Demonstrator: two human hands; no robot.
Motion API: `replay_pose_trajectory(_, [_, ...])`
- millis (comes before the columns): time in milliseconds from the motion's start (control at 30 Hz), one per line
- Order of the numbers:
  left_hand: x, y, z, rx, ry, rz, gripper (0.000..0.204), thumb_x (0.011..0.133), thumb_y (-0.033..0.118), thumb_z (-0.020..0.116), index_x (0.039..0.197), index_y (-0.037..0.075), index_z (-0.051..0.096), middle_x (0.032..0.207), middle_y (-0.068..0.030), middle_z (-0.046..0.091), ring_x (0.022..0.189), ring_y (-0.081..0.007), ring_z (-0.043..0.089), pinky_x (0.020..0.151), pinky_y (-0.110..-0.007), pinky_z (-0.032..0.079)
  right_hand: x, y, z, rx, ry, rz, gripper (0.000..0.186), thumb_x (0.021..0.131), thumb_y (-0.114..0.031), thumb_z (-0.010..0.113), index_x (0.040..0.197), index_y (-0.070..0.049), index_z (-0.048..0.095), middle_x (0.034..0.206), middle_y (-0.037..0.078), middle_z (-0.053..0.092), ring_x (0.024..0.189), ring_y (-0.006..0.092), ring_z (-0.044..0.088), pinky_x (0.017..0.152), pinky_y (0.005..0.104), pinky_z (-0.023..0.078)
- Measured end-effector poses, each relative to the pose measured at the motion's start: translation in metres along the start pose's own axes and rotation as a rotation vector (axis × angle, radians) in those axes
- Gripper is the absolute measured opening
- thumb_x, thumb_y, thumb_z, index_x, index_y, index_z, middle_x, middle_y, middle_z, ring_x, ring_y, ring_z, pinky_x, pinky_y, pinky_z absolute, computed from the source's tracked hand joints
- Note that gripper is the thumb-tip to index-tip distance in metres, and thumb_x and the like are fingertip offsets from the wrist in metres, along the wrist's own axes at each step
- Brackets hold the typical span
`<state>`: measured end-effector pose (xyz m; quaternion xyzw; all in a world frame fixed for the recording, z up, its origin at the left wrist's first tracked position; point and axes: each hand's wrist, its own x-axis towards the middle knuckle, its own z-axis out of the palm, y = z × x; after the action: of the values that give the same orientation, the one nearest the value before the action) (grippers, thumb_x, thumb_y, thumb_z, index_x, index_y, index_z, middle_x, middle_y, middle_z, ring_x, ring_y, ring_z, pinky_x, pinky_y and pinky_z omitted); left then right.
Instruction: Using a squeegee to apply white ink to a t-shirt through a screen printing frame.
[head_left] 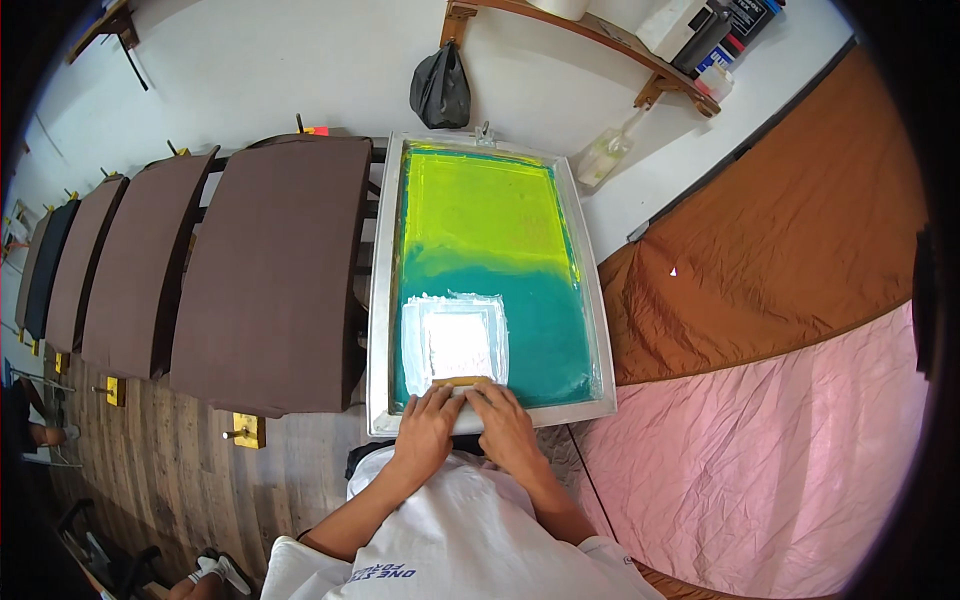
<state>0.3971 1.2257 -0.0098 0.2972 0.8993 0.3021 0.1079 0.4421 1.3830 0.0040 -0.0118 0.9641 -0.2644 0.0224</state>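
Observation:
Both hands grip a squeegee with a wooden handle (458,381) at the near end of a screen printing frame (382,300). My left hand (430,425) is closed on its left part and my right hand (503,422) on its right part, side by side. The mesh is teal-green (545,320) at the near end and yellow-green (480,205) at the far end. White ink (455,340) lies in a rough square just beyond the squeegee. My fingers and the handle hide the squeegee's blade.
To the left stands a row of boards covered in dark brown fabric (275,270), with yellow clamps (249,430) at their ends. Brown cloth (760,230) and pink cloth (760,440) hang at the right. Above are a wooden shelf (600,35) and a black bag (440,88). Another person's foot (225,570) shows lower left.

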Motion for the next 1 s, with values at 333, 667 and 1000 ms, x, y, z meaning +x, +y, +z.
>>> replay_pose_trajectory(333, [-0.001, 0.007, -0.010, 0.017, -0.011, 0.011, 0.055, 0.071, -0.006, 0.061, 0.124, 0.007, 0.058, 0.130, -0.0164, 0.057, 0.126, -0.0345, 0.051, 0.105, -0.055, 0.039, -0.003, -0.006, -0.005, 0.013, 0.041, 0.009, 0.055, 0.065, 0.011, 0.056, 0.118, 0.001, 0.061, 0.125, 0.018, 0.056, 0.117, 0.0367, 0.053, 0.102, 0.0422, 0.043])
replay_pose_trajectory(667, [0.080, -0.017, -0.034, 0.063, 0.002, 0.052, 0.047, 0.069, -0.008, 0.056, 0.111, 0.010, 0.066, 0.093, -0.0184, 0.069, 0.089, -0.0376, 0.066, 0.087, -0.052, 0.050, 0.082, 0.025, -0.025, 0.049, -0.040, 0.001, 0.042, 0.067, 0.008, 0.056, 0.107, -0.003, 0.066, 0.107, 0.019, 0.064, 0.102, 0.0390, 0.060, 0.089, 0.0456, 0.049])
replay_pose_trajectory(1000, [0.131, -0.041, -0.027, 0.057, -0.051, 0.085, 0.036, 0.072, -0.006, 0.057, 0.106, 0.005, 0.064, 0.091, -0.0220, 0.067, 0.083, -0.0409, 0.066, 0.074, -0.048, 0.054, 0.128, 0.044, -0.032, -0.046, -0.108, 0.049, 0.041, 0.068, 0.004, 0.060, 0.106, -0.009, 0.068, 0.102, 0.017, 0.064, 0.099, 0.0380, 0.061, 0.085, 0.0467, 0.051])
